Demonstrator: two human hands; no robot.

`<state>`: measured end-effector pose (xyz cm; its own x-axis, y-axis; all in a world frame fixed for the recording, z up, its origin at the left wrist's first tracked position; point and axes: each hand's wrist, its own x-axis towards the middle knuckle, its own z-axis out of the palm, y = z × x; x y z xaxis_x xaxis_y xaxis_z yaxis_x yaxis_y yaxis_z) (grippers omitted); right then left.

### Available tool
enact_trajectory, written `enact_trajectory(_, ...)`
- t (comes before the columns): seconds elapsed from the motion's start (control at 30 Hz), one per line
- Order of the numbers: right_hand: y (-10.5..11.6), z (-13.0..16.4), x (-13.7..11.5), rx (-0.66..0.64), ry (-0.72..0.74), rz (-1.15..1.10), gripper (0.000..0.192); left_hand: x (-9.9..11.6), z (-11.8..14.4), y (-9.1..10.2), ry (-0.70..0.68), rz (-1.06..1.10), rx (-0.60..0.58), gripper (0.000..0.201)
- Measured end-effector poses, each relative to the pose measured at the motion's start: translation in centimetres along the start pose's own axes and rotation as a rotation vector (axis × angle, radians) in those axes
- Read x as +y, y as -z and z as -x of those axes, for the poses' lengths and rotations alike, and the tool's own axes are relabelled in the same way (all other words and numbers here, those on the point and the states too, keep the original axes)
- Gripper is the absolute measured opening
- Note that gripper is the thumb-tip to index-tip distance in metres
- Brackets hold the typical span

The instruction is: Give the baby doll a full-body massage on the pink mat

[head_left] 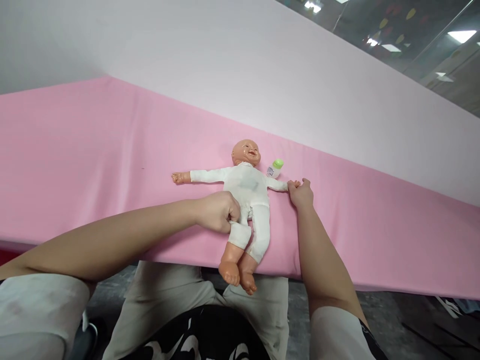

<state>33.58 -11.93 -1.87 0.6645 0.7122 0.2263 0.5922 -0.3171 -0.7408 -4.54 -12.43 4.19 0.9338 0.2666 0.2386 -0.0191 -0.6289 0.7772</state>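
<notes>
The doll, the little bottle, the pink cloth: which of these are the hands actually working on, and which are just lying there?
In hand:
- doll, in a white suit, lying face up
- left hand, gripping the suit at the doll's hip
- right hand, holding the doll's hand

Lying about:
- small green-capped bottle beside the doll's head
- pink cloth underneath

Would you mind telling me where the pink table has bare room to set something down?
Bare pink table lies left of the doll, and right of the right hand. It is crowded around the doll, where the left hand and bottle sit.
</notes>
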Motion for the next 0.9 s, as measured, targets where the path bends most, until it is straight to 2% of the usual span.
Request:
enact_trajectory(0.13, 0.1, 0.5, -0.7, 0.014, 0.030, -0.062, 0.079, -0.7, 0.0, 0.4, 0.013, 0.048, 0.071, 0.018)
enact_trajectory(0.23, -0.4, 1.9, -2.0, 0.042, 0.082, -0.267, 0.078, -1.4, -0.1, 1.3, 0.114, 0.125, 0.230, 0.017)
enact_trajectory(0.33, -1.2, 3.9, -4.0, 0.023, 0.279, -0.397, 0.067, -2.4, -0.4, 2.4, 0.227, 0.124, 0.452, 0.011)
enact_trajectory(0.43, -2.2, 6.1, -6.1, -0.081, 0.506, -0.319, 0.055, -3.7, -0.7, 3.0, 0.302, 0.039, 0.618, 0.011)
enact_trajectory(0.53, -2.9, 7.6, -7.4, -0.239, 0.759, -0.153, 0.043, -4.8, -1.0, 3.2, 0.369, -0.018, 0.655, 0.021)
enact_trajectory(0.6, -3.1, 7.9, -7.7, -0.292, 0.854, -0.095, 0.040, -5.2, -1.2, 3.2, 0.390, -0.023, 0.644, 0.027)
enact_trajectory(0.67, -3.2, 7.7, -7.5, -0.298, 0.850, -0.084, 0.040, -5.2, -1.2, 3.2, 0.387, -0.022, 0.631, 0.028)
enact_trajectory(0.77, -3.4, 7.2, -6.9, -0.272, 0.745, -0.110, 0.045, -4.8, -1.1, 3.2, 0.368, -0.027, 0.631, 0.025)
enact_trajectory(0.9, -3.4, 6.6, -6.5, -0.188, 0.507, -0.206, 0.071, -3.7, -0.7, 3.3, 0.293, -0.056, 0.598, 0.015)
